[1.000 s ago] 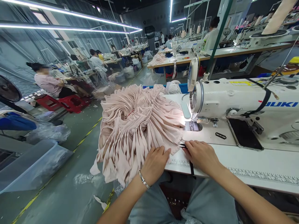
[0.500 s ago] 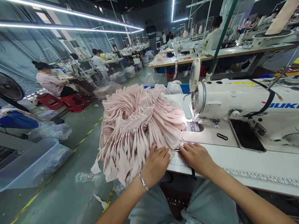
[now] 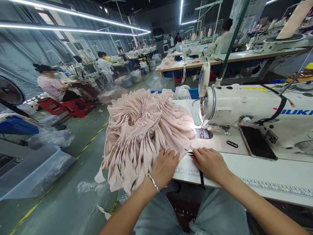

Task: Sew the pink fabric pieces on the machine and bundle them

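A big bundle of pale pink pleated fabric [image 3: 137, 137] spreads over the left end of the sewing table [image 3: 234, 166]. On its near edge my left hand [image 3: 166, 166], with a ring and a silver bangle, has its fingers bent and closed on the cloth. My right hand [image 3: 210, 164] is closed beside the cloth's right corner. Dark pointed tips of thread snips [image 3: 190, 153] stick out from its fingers, most of the tool being hidden in the palm. The fabric's far right edge reaches the needle area of the white sewing machine [image 3: 234, 101], under a lit lamp.
A razor blade [image 3: 232, 144] lies on the machine bed. A ruler strip [image 3: 276, 186] runs along the table's front edge. On the floor at left stand a clear plastic bin [image 3: 36, 173] and red stools [image 3: 75, 106], where a person sits. More sewing tables fill the back.
My right hand has shifted slightly right, and the snips' tips now show apart. My left hand has moved a little up, over the fabric's edge. The fabric bundle stays in place.
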The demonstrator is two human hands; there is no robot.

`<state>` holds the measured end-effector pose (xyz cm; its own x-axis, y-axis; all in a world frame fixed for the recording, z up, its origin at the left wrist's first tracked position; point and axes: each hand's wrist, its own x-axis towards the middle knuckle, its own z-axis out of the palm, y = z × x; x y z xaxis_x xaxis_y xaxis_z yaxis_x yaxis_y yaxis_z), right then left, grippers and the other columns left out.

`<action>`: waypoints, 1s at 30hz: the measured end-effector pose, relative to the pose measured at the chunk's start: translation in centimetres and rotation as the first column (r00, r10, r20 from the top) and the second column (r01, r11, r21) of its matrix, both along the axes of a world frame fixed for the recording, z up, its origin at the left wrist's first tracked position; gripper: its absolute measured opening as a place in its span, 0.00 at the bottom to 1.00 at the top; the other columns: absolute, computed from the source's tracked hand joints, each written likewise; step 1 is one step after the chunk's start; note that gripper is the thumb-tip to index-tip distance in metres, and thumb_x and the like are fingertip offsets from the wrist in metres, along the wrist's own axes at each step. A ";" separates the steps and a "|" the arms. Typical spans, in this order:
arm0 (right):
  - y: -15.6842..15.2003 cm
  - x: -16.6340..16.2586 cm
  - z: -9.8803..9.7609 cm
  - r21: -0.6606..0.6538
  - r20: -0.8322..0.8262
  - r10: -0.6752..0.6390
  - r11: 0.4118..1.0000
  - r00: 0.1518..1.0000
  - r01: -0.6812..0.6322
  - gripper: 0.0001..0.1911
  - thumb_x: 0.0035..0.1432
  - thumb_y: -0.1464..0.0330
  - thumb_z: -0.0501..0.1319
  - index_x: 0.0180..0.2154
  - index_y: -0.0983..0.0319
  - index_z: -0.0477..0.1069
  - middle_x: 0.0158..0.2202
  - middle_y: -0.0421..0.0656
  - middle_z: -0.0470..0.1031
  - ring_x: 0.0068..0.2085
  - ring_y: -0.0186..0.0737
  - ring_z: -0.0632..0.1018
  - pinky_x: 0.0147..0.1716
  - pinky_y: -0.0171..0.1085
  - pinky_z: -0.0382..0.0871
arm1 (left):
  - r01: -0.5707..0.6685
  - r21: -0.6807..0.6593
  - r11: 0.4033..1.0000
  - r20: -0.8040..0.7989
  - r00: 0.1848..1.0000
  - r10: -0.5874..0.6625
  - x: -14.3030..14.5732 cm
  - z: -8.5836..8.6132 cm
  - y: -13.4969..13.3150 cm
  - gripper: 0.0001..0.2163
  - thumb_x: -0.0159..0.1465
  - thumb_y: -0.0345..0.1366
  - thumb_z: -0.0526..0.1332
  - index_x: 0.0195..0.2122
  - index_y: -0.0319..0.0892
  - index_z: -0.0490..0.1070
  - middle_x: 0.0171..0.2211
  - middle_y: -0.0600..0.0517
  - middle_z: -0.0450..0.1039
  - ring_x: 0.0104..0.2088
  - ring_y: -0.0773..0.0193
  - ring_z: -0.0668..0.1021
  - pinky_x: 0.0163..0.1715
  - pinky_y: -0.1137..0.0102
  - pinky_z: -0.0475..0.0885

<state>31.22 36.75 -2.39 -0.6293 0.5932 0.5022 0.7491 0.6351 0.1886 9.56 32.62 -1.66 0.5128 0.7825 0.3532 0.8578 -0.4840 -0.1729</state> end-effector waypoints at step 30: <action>2.5 0.3 -0.5 -0.162 0.116 -0.025 0.986 0.993 0.044 0.11 0.67 0.70 0.55 0.30 0.62 0.68 0.25 0.42 0.72 0.27 0.38 0.71 0.29 0.39 0.47 | -0.002 -0.224 0.975 0.010 1.000 0.004 2.5 1.2 4.7 0.11 0.71 0.28 0.51 0.52 0.37 0.65 0.39 0.48 0.75 0.40 0.59 0.78 0.42 0.63 0.68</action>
